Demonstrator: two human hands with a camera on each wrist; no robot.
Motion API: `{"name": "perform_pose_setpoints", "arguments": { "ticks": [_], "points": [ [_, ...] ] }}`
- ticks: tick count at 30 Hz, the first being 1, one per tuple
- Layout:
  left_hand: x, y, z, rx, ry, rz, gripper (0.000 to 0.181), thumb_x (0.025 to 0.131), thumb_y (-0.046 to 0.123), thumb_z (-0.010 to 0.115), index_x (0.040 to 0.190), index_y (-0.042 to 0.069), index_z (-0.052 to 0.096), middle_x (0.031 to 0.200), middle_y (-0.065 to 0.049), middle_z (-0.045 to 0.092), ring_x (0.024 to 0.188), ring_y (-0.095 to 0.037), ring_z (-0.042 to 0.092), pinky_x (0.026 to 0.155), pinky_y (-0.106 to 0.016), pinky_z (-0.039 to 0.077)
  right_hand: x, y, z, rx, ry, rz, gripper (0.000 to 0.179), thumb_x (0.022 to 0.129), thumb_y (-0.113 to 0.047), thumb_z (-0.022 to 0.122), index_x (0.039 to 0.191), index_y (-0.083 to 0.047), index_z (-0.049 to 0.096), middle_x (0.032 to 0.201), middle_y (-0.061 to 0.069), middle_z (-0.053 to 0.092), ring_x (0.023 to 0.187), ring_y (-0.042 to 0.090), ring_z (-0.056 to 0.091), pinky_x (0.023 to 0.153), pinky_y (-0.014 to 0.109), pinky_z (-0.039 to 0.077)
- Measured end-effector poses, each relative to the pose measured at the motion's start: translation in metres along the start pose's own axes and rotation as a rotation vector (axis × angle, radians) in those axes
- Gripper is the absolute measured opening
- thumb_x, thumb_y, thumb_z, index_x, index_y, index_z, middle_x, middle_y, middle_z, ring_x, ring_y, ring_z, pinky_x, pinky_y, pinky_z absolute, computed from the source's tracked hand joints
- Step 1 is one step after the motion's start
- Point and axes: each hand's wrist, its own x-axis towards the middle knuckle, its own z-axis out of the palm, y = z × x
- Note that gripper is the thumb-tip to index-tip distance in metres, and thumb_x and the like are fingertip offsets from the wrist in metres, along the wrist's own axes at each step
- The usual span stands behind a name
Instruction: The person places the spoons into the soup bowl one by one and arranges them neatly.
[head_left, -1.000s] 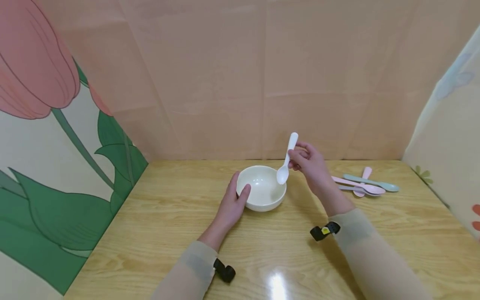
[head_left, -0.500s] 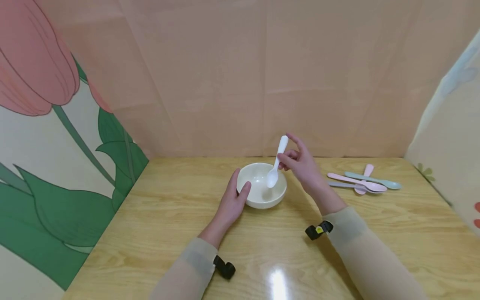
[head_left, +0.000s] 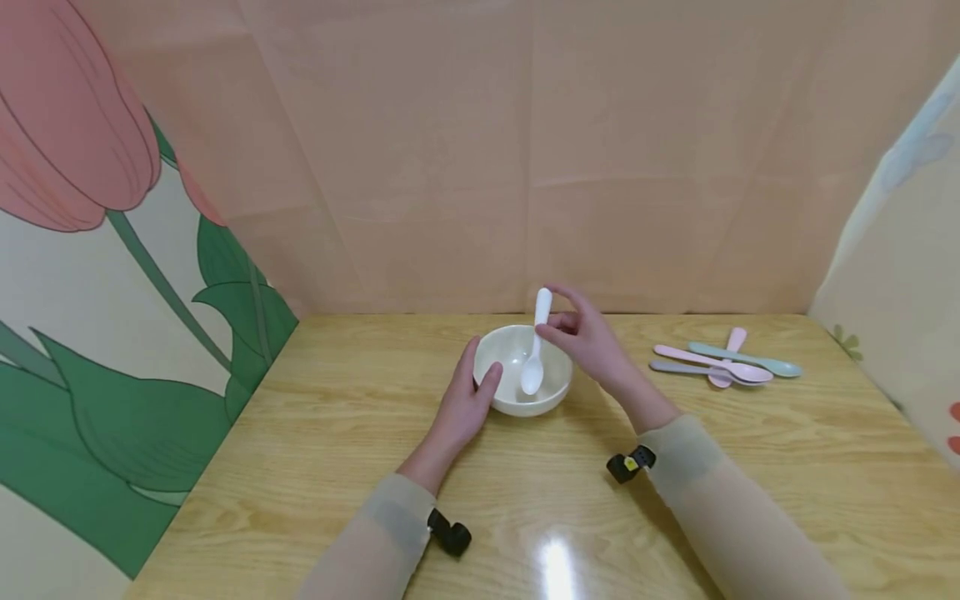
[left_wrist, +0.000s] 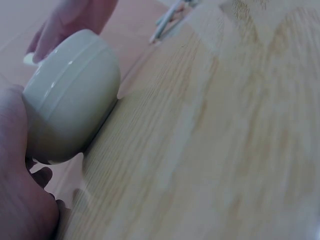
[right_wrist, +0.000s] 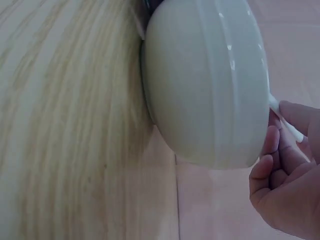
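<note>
right, so we have a white spoon point(head_left: 532, 373) pinched in the right hand point(head_left: 588, 337), thumb and fingertips brought together on the handle, with the forefinger up by its top end. and look at the angle: handle up, scoop down, the scoop overlapping the inside of the cream bowl point(head_left: 521, 408) in the head view. is it touching the bottom? can't tell from these angles!

across on the other side, the left hand point(head_left: 467, 408) has a firm-looking hold of the bowl, fingers round the outer wall, thumb over the near rim. the bowl looks upright on the wooden table point(head_left: 352, 400), its base appearing to meet the wood in both wrist views.

so the step in hand, by my reading, is setting that spoon down into the bowl. what does the next move call for? i'd say a gentle drop of the tip to the bottom, the handle leaned on the rim, then a soft release, with the bowl held steady throughout. over to the right, a crossed pile of spoons point(head_left: 705, 358) lies well apart, pink, green and greyish, neither hand touching it.
</note>
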Motion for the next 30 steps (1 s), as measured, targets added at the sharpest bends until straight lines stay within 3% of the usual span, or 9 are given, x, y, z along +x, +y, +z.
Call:
{"name": "perform_pose_setpoints", "arguments": {
  "ticks": [4, 13, 21, 30],
  "points": [
    [0.001, 0.0, 0.0, 0.002, -0.001, -0.001, 0.079, 0.115, 0.058, 0.052, 0.178, 0.023, 0.021, 0.181, -0.005, 0.026, 0.165, -0.026, 0.026, 0.134, -0.049, 0.022, -0.002, 0.001, 0.004, -0.079, -0.016, 0.002, 0.071, 0.107, -0.011, 0.076, 0.169, -0.019, 0.042, 0.107, 0.019, 0.08, 0.101, 0.032, 0.073, 0.082, 0.025, 0.056],
    [0.0, 0.001, 0.001, 0.017, -0.002, -0.008, 0.075, 0.116, 0.052, 0.051, 0.178, 0.022, 0.021, 0.182, -0.006, 0.025, 0.165, -0.028, 0.026, 0.134, -0.051, 0.022, -0.002, 0.006, 0.012, -0.208, -0.032, 0.009, 0.068, 0.107, -0.014, 0.077, 0.166, -0.025, 0.047, 0.107, 0.01, 0.079, 0.098, 0.028, 0.072, 0.078, 0.031, 0.055],
    [-0.002, 0.002, 0.0, 0.011, -0.012, -0.016, 0.077, 0.116, 0.055, 0.05, 0.178, 0.024, 0.02, 0.182, -0.005, 0.025, 0.165, -0.027, 0.026, 0.134, -0.05, 0.023, -0.002, 0.009, 0.02, -0.215, -0.041, 0.001, 0.07, 0.105, -0.008, 0.078, 0.167, -0.018, 0.047, 0.106, 0.01, 0.08, 0.101, 0.026, 0.075, 0.085, 0.035, 0.058],
    [0.0, -0.001, 0.001, -0.004, -0.018, -0.007, 0.076, 0.116, 0.053, 0.051, 0.179, 0.023, 0.019, 0.182, -0.005, 0.025, 0.165, -0.026, 0.027, 0.133, -0.049, 0.024, -0.001, 0.012, 0.024, -0.223, -0.058, 0.0, 0.072, 0.106, -0.007, 0.076, 0.169, -0.02, 0.045, 0.106, 0.01, 0.08, 0.103, 0.027, 0.076, 0.094, 0.046, 0.06]
  ]
}}
